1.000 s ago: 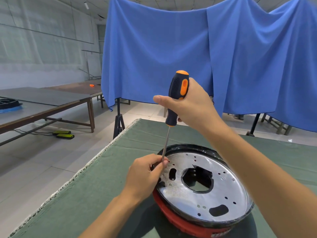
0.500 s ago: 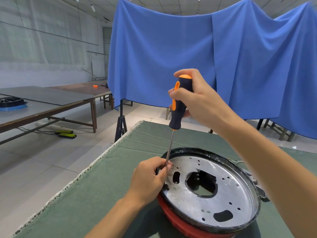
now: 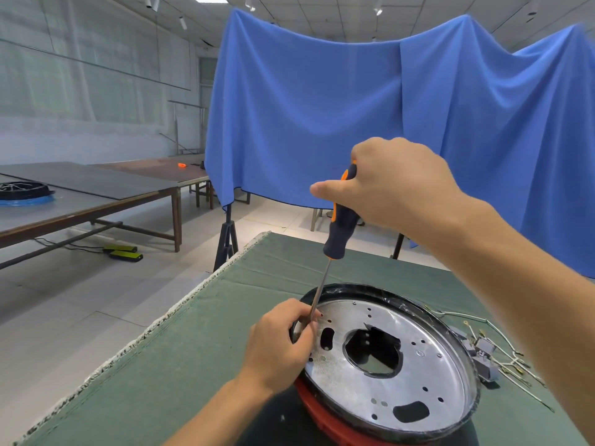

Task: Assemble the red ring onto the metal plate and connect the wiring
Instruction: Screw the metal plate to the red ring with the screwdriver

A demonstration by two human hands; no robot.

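The metal plate (image 3: 386, 358) sits tilted on the red ring (image 3: 325, 416), on the green-covered bench (image 3: 193, 349). The right hand (image 3: 396, 185) clenches the screwdriver (image 3: 341, 220) handle, its shaft nearly upright. The left hand (image 3: 283, 342) pinches the shaft's tip at the plate's left rim. Loose wiring (image 3: 489, 352) lies just right. No writing is legible anywhere.

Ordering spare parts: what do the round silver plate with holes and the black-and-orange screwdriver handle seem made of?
The round silver plate looks like stamped sheet metal: bright, glossy, with punched holes and dull speckled patches. The black-and-orange screwdriver handle looks like matte moulded plastic, possibly rubber-coated.
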